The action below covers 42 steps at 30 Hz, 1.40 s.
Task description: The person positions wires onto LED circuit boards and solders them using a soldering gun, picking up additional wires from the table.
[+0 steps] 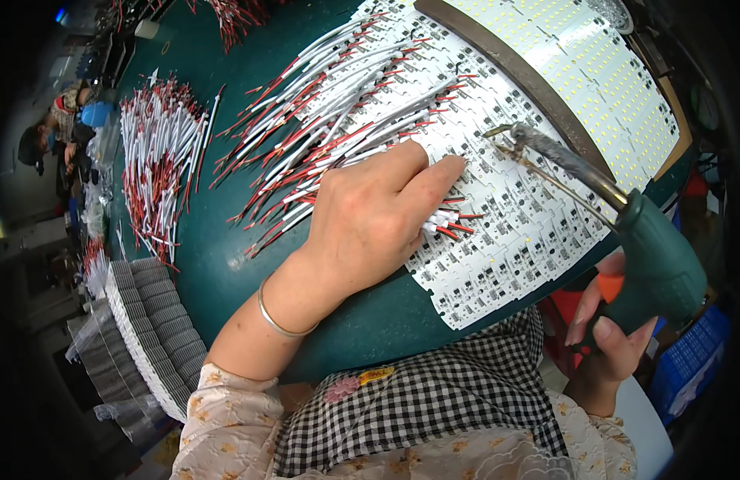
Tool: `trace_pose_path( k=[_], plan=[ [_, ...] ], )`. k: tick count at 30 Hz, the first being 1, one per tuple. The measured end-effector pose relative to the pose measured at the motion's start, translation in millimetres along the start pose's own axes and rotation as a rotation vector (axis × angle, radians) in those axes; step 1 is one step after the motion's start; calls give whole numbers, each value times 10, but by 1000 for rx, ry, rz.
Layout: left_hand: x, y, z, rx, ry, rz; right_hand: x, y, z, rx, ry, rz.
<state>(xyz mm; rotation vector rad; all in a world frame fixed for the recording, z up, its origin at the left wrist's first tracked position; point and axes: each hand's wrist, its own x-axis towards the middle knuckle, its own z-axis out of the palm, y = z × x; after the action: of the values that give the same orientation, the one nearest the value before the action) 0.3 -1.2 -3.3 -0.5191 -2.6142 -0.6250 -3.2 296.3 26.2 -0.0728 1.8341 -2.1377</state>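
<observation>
- White wires (442, 218) are clasped in the curled left hand (378, 204), over the circuit-board sheet (474, 282).
- The green soldering gun (662, 256) is gripped by the right hand (616, 354).
- The left hand could be burned if the likely hot tip (498, 130) is swung leftward.

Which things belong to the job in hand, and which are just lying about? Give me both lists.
Likely in the job:
- green soldering gun, in the right fingers
- white-and-red wires, some bunched at the left fingers
- white circuit board beneath

Seemingly just lying about:
- grey ridged stack, left
- blue crate, lower right
</observation>
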Motion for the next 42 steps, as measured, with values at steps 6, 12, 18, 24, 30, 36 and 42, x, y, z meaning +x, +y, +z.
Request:
trace_pose_path(
  k=[6,12,18,24,30,36,42],
  plan=[
    [20,10,-5,23,-11,8,-1,-4,-41,40,32,4],
    [64,43,-27,64,-18,-1,-66,-14,-52,23,60,7],
    [131,37,-58,-130,-55,-85,-130,-22,-92,21,65,28],
    [145,2,-69,-150,-113,-89,-173,-19,-37,1,73,33],
    [101,0,-21,-70,-44,8,-167,55,99,-12,108,-29],
    [105,-26,-22,-83,-32,15,-179,51,96,-42,60,1],
    [152,-10,-39,-74,-99,-12,-173,47,106,-34,94,-18]
  ],
)
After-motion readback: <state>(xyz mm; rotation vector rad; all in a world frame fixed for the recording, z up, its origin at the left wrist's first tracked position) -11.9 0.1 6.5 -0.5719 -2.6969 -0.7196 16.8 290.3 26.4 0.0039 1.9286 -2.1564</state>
